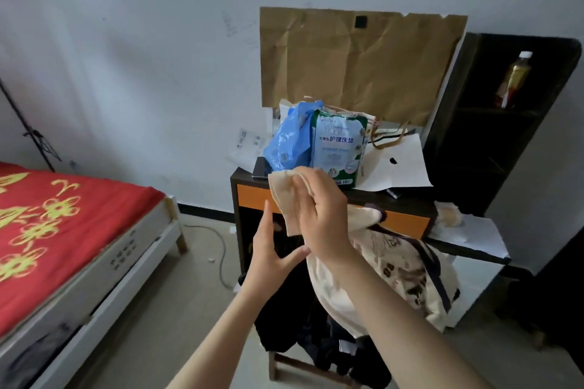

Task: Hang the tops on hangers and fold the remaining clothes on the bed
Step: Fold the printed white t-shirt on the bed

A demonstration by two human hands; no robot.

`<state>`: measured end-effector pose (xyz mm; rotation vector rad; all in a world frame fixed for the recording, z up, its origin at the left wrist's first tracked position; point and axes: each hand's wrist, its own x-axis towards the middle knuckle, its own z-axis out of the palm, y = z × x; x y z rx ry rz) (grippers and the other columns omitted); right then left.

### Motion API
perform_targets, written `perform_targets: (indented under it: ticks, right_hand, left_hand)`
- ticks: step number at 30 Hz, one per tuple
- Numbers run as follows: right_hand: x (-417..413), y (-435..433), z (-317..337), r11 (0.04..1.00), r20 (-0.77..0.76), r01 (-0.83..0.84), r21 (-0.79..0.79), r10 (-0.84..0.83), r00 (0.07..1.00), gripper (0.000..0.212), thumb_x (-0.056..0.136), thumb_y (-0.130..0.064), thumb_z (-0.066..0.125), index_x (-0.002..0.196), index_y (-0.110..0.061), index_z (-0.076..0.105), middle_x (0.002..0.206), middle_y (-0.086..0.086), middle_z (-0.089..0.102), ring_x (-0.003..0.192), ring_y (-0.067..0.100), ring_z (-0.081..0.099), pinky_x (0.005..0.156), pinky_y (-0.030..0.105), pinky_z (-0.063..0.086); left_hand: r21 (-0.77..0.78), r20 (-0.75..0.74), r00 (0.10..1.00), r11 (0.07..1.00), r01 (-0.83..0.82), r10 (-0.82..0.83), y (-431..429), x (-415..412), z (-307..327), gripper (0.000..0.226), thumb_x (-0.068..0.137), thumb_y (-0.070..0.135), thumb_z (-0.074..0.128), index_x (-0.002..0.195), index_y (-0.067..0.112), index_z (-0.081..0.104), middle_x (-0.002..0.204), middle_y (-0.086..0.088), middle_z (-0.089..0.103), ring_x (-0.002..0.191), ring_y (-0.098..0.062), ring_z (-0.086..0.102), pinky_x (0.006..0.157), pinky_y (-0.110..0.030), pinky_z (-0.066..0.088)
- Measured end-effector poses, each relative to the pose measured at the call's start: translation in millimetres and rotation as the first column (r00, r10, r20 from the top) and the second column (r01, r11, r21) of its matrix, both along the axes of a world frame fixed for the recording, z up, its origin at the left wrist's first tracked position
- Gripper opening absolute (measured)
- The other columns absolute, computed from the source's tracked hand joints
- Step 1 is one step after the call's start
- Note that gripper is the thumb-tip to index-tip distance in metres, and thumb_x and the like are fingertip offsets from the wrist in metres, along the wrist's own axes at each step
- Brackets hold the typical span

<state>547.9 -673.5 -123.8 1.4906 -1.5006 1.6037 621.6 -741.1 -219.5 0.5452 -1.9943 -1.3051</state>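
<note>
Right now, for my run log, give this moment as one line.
right hand grips cream garment, lifted | left hand open beside it | dark clothes on chair

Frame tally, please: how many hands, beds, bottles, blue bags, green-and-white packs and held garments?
Hands: 2, left hand and right hand
Bed: 1
Bottle: 1
Blue bag: 1
Green-and-white pack: 1
Cream garment in right hand: 1
Total: 7
</note>
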Motion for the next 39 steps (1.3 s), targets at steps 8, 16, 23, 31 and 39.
perform_targets:
  ticks: [8,16,23,31,39]
  right_hand:
    - [77,-49,60,0.855,0.486,-0.517,0.041,0.435,0.758,0.023,0.095,-0.027,0.043,0.093,-0.011,0.058,0.071,-0.015,0.053,0.065,0.001,0.049,0.068,0.028,0.042]
    - [110,-64,72,0.745,0.606,-0.667,0.007,0.528,0.595,0.023,0.099,-0.02,0.044,0.078,-0.022,0.054,0.072,-0.009,0.055,0.064,-0.003,0.052,0.066,0.015,0.044]
    - [115,-96,53,0.688,0.75,-0.725,0.031,0.463,0.472,0.026,0.1,-0.021,0.042,0.076,-0.02,0.053,0.072,-0.006,0.053,0.063,-0.001,0.052,0.063,0.014,0.043]
    - [208,-137,20,0.49,0.782,-0.862,0.13,0.484,0.393,0.028,0.1,-0.027,0.042,0.078,-0.013,0.051,0.069,-0.003,0.051,0.055,-0.003,0.051,0.051,0.01,0.042]
    - [325,-191,-16,0.215,0.887,-0.955,0.202,0.374,0.272,0.025,0.099,-0.025,0.045,0.082,-0.013,0.058,0.074,-0.003,0.061,0.068,0.006,0.058,0.059,0.016,0.049]
  left_hand:
    - [0.053,-0.032,0.998,0.997,-0.056,0.058,-10,51,26,0.062,0.071,0.039,0.066,0.128,0.024,0.045,0.124,0.009,0.055,0.115,0.003,0.051,0.096,-0.018,0.04]
    - [0.224,-0.167,0.892,0.898,-0.38,0.419,-19,115,28,0.016,0.084,-0.007,0.056,0.071,-0.002,0.063,0.07,-0.006,0.066,0.069,-0.02,0.06,0.068,-0.037,0.05]
    - [0.138,-0.234,0.632,0.669,-0.73,0.738,-26,210,48,0.036,0.086,-0.007,0.057,0.067,0.022,0.065,0.054,0.016,0.059,0.052,0.002,0.046,0.052,-0.015,0.04]
    - [-0.011,-0.122,0.373,0.374,-0.927,0.92,-10,314,50,0.02,0.084,0.004,0.062,0.092,0.022,0.067,0.069,0.014,0.064,0.057,0.007,0.054,0.06,-0.019,0.046]
    - [-0.069,-0.001,0.218,0.218,-0.974,0.976,-24,423,34,0.028,0.083,-0.012,0.054,0.094,0.009,0.069,0.065,0.012,0.06,0.055,0.008,0.053,0.051,-0.01,0.037]
